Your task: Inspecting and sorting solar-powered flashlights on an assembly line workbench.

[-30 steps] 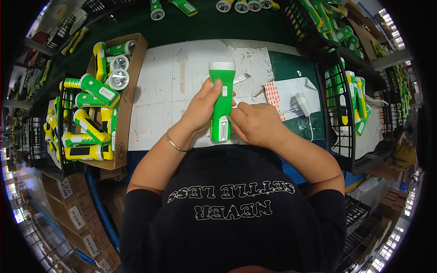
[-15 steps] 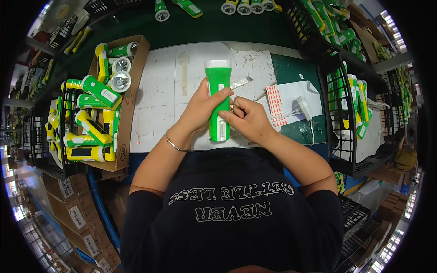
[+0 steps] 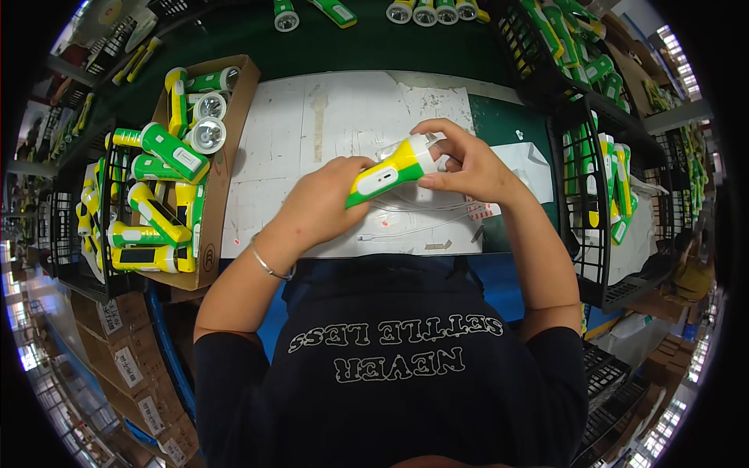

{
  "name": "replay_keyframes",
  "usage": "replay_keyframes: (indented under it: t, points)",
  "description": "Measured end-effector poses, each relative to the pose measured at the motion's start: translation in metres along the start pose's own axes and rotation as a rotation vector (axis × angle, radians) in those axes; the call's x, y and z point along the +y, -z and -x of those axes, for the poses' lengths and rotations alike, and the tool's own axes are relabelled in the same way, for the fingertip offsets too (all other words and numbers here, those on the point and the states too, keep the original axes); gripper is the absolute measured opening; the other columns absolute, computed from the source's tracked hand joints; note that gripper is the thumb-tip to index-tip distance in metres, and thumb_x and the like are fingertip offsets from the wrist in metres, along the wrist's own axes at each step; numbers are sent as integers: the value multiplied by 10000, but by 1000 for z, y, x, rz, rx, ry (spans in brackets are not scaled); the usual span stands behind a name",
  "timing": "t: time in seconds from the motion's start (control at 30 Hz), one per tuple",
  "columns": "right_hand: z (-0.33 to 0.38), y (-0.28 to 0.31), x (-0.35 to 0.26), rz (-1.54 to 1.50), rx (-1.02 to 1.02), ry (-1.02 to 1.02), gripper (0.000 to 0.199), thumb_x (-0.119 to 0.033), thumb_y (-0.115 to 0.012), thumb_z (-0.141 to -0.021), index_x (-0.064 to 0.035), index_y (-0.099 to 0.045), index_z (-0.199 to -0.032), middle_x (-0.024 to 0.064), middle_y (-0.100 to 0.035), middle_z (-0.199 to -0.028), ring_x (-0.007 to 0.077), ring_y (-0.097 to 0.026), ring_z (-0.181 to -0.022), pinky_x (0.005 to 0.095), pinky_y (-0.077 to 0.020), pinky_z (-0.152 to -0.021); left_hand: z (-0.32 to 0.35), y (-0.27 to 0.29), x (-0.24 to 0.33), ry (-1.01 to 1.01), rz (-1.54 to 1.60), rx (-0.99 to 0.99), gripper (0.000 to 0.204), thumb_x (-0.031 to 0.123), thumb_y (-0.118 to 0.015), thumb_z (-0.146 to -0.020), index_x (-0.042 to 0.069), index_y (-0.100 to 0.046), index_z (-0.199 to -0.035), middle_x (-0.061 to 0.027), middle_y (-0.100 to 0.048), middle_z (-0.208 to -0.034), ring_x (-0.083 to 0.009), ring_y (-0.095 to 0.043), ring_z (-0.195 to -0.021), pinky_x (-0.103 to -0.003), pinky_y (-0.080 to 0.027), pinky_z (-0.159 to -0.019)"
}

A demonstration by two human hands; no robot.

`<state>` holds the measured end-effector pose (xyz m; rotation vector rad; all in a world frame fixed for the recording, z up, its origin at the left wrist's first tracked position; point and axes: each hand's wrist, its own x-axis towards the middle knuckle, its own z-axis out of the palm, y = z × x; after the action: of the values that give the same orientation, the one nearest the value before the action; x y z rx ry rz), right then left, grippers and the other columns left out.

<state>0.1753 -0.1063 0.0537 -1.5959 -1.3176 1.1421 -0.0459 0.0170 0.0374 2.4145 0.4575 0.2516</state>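
Note:
A green and yellow flashlight (image 3: pixel 396 171) with a white head lies tilted between my hands above the white work sheet, its head to the upper right. A white side panel with a small dark port shows on it. My left hand (image 3: pixel 316 204) is closed around the handle end. At the other end, my right hand (image 3: pixel 477 162) has thumb and fingers curled about the white head. Under the flashlight, a thin white cable (image 3: pixel 417 209) runs over the sheet, its plug end near the front. Part of a red-and-white sticker sheet (image 3: pixel 481 209) shows beside my right wrist.
To the left stands a cardboard box (image 3: pixel 234 117) of green and yellow flashlights, against a black crate (image 3: pixel 118 183). Black crates (image 3: pixel 585 210) with more flashlights line the right. Several flashlights (image 3: pixel 425 14) lie at the far edge. White paper (image 3: pixel 530 164) lies right of my right hand.
The flashlight has turned from upright with its green face up to a slant, showing its side panel. My right hand has moved from the handle up to the head. The cable is now spread further left.

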Motion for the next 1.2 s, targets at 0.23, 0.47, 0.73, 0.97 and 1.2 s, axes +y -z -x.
replay_keyframes:
  t: [0.23,0.47,0.73,0.97,1.2]
  points:
    - [0,2,9,-222,19,1,655,-152,-804,-650,-182,-483,-1220,-17,-532,-874,0,-279,-526,155,-271,-496,22,28,-15,122,-122,-107,439,166,-683,-705,3,-539,-1087,-177,-612,-971,-340,-595,-889,-371,-481,-790]
    - [-9,-11,4,-128,-38,52,574,-199,-761,-715,-167,-492,-1221,-38,-506,-794,13,-308,-525,169,-287,-497,8,12,0,122,124,-159,475,232,-682,-740,-2,-508,-1115,-207,-610,-955,-355,-597,-875,-388,-480,-778]
    - [-15,-25,21,-106,198,198,313,-248,-599,-840,-41,-506,-1055,-18,-481,-691,51,-434,-627,218,-355,-570,5,-10,16,124,546,-298,503,180,-694,-730,1,-444,-1128,-118,-574,-885,-241,-587,-753,-327,-484,-693]
    - [-24,-19,21,25,203,94,264,-289,-567,-854,-48,-539,-958,3,-548,-637,41,-468,-614,223,-355,-550,-5,-25,4,146,302,-174,474,162,-642,-724,-11,-437,-1115,-168,-590,-849,-320,-594,-712,-382,-485,-664]
    - [-33,-25,37,-109,270,204,301,-344,-526,-876,-48,-581,-860,42,-562,-678,81,-499,-669,236,-388,-607,-4,-22,18,185,10,-100,470,132,-624,-727,-7,-416,-1125,-240,-586,-935,-412,-592,-819,-443,-487,-732]
